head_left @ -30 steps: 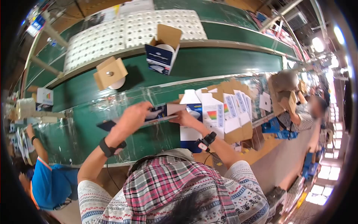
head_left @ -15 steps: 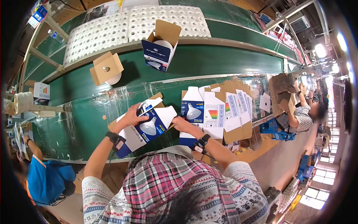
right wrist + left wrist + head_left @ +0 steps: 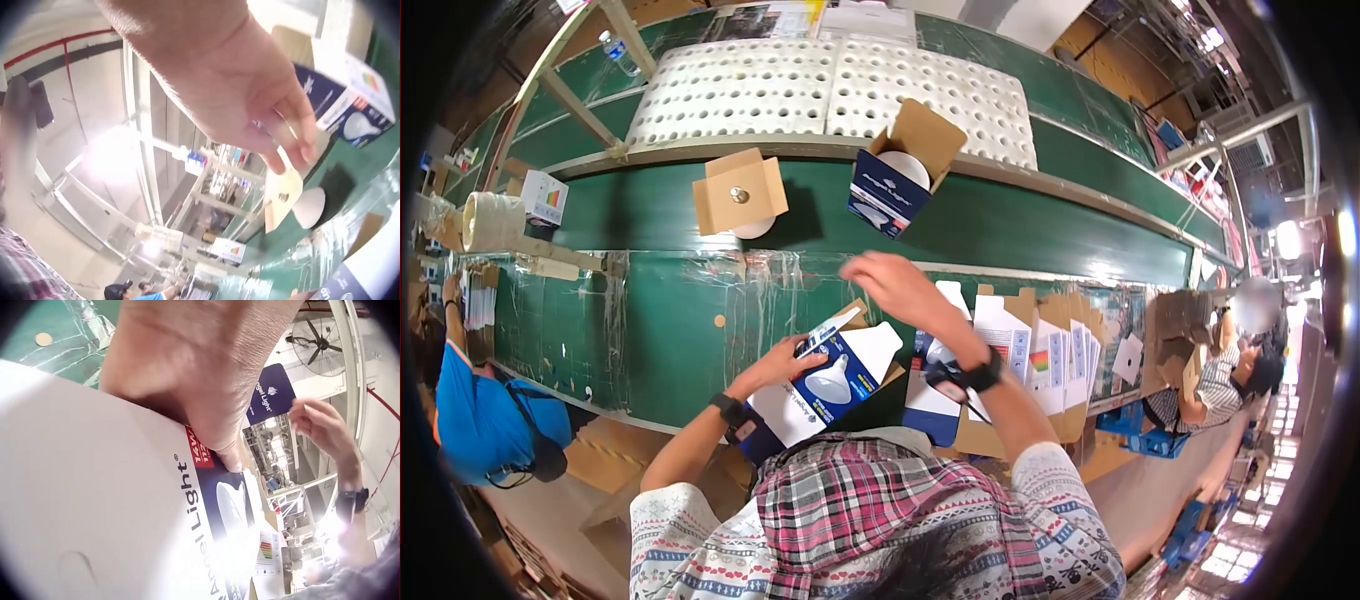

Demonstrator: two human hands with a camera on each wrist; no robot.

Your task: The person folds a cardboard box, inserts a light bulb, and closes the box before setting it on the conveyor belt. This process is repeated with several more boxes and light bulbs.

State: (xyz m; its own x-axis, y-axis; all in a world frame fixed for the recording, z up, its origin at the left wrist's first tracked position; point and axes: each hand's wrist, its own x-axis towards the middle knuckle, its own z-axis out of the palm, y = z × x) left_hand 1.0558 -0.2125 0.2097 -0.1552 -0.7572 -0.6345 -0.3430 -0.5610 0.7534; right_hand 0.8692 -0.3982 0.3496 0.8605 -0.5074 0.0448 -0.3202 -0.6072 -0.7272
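My left hand point(image 3: 778, 364) grips a blue-and-white carton point(image 3: 832, 382) with a bulb picture, its end flaps standing out; in the left wrist view the thumb lies over its printed edge. Raised above the green table, my right hand point(image 3: 905, 292) has left the carton and appears to hold nothing. The right wrist view shows its fingers point(image 3: 306, 131) loosely bent. Beyond the hands stand a cardboard insert point(image 3: 718, 202) around a bulb's metal base, the white bulb point(image 3: 756, 229) below it, and an open blue box point(image 3: 884, 196) with a white round top point(image 3: 907, 166) inside.
Overlapping flat cartons point(image 3: 1048, 358) lie to the right. White perforated foam trays point(image 3: 735, 92) are across the back rail. A white box point(image 3: 544, 197) and a wrapped roll point(image 3: 492, 222) are at left. Other people sit at both sides.
My right hand has let go of the carton and moved up above the table. The left hand still holds the carton, now tilted up on the right. The head view has shifted.
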